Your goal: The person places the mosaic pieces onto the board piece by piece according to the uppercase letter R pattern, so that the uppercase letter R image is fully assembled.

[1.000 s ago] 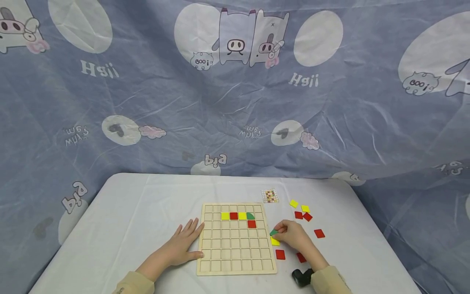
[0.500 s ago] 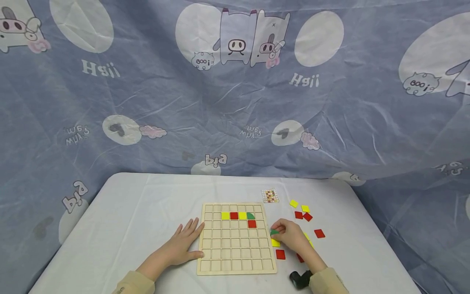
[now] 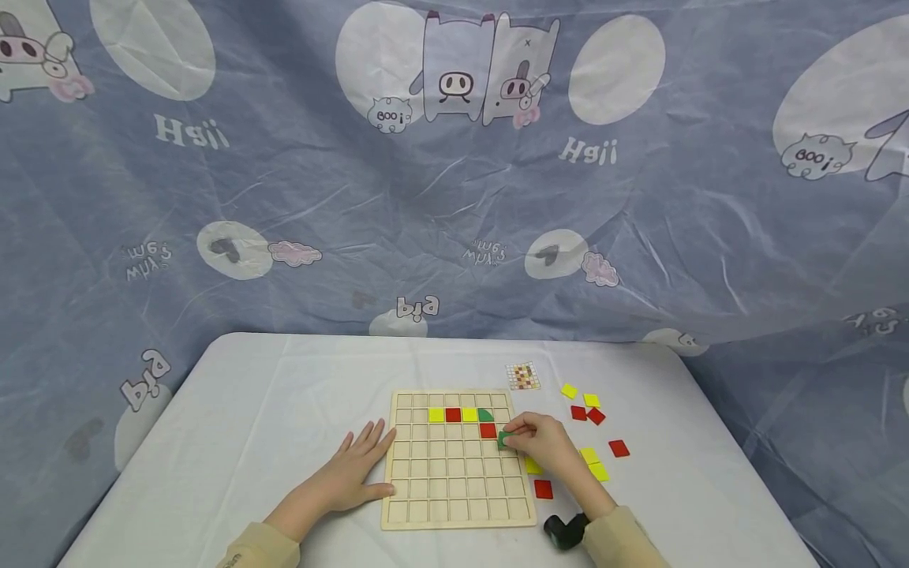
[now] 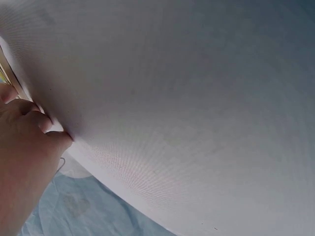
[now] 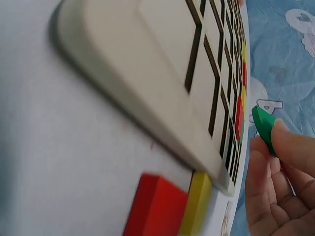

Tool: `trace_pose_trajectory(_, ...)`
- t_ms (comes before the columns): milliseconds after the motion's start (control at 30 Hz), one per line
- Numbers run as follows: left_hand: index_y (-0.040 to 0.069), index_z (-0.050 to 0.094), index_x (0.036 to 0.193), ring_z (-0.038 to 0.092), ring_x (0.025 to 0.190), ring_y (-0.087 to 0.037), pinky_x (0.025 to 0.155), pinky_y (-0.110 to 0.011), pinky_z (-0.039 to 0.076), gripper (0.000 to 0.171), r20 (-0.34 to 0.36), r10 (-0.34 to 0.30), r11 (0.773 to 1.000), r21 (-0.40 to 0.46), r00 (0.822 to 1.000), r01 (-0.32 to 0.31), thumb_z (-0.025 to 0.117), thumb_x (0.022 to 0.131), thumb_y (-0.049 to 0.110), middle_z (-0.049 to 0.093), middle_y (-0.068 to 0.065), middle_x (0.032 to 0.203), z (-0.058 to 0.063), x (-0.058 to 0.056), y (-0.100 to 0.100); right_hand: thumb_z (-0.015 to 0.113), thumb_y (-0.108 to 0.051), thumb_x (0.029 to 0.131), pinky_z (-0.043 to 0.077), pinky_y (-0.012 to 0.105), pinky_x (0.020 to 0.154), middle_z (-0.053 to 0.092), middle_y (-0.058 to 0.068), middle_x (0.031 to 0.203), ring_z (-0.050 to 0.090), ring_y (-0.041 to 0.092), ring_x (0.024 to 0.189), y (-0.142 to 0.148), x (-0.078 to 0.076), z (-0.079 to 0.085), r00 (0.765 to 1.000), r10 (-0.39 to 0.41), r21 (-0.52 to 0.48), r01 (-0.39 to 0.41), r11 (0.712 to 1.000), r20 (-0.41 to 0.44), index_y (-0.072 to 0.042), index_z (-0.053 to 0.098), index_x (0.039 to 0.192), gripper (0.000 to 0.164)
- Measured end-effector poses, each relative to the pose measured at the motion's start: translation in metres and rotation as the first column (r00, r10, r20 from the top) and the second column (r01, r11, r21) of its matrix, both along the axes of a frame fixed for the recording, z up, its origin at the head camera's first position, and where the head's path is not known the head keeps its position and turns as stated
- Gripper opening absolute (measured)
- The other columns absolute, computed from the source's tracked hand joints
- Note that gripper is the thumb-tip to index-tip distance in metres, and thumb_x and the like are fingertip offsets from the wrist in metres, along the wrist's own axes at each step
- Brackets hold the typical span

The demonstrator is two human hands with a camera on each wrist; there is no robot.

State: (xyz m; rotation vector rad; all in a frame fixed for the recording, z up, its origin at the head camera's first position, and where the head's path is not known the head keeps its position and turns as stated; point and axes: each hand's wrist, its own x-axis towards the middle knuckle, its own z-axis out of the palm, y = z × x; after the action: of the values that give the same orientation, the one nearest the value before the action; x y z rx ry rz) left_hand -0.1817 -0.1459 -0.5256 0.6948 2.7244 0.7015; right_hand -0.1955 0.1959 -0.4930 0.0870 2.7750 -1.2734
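Note:
Between thumb and fingers my right hand (image 3: 547, 443) pinches a green tile (image 5: 266, 127), held over the right edge of the wooden grid board (image 3: 454, 489). With fingers spread, my left hand (image 3: 350, 475) rests against the board's left edge. In the board's upper part sits a row: a yellow tile (image 3: 436, 415), a red tile (image 3: 453, 415), another yellow one and a green quarter-round tile (image 3: 485, 415). Below the green quarter-round lies one more red tile (image 3: 488, 431). The left wrist view shows mostly white cloth beside the left hand (image 4: 29, 132).
Loose red and yellow tiles lie right of the board, among them a red tile (image 3: 543, 489) and a yellow tile (image 3: 590, 456). Behind the board's right corner lies a small pattern card (image 3: 523, 376). A black object (image 3: 565, 532) is by the right sleeve.
My right hand has lifted the green tile from beside the board and moved left and away from me, over the board's right edge. My left hand stays put.

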Motion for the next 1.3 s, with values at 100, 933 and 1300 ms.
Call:
trace_pose_trajectory(100, 0.009, 0.027, 0.156, 0.011, 0.152, -0.04, 0.121, -0.063, 0.008, 0.092, 0.0, -0.002, 1.0, -0.003, 1.0, 0.002, 0.064, 0.086, 0.057, 0.016, -0.02, 0.164, 0.001, 0.001, 0.0, 0.079, -0.014, 0.083, 0.05, 0.02, 0.061, 0.066, -0.001, 0.077, 0.057, 0.012, 0.069, -0.007, 0.0, 0.0, 0.999, 0.026, -0.008, -0.025, 1.0, 0.021, -0.011, 0.073, 0.092, 0.011)
trace_pose_trajectory(933, 0.009, 0.027, 0.156, 0.011, 0.152, -0.04, 0.121, -0.063, 0.009, 0.092, 0.0, 0.0, 1.0, -0.017, 1.0, 0.0, 0.065, 0.086, 0.056, 0.016, -0.02, 0.164, 0.004, 0.0, 0.001, 0.078, -0.004, 0.082, 0.047, 0.018, 0.059, 0.059, 0.0, 0.08, 0.054, 0.009, 0.069, -0.027, 0.002, -0.004, 0.983, 0.13, 0.136, -0.112, 0.984, -0.126, -0.008, 0.07, 0.08, 0.009)
trace_pose_trajectory(1300, 0.01, 0.026, 0.156, 0.011, 0.152, -0.04, 0.121, -0.062, 0.009, 0.092, 0.008, -0.005, 1.0, -0.019, 1.0, 0.005, 0.065, 0.086, 0.056, 0.015, -0.019, 0.164, 0.002, 0.0, 0.0, 0.077, -0.016, 0.085, 0.047, 0.02, 0.061, 0.062, -0.001, 0.082, 0.054, 0.012, 0.071, -0.009, -0.001, -0.002, 0.997, 0.065, 0.067, -0.062, 0.996, -0.037, -0.012, 0.072, 0.09, 0.007)
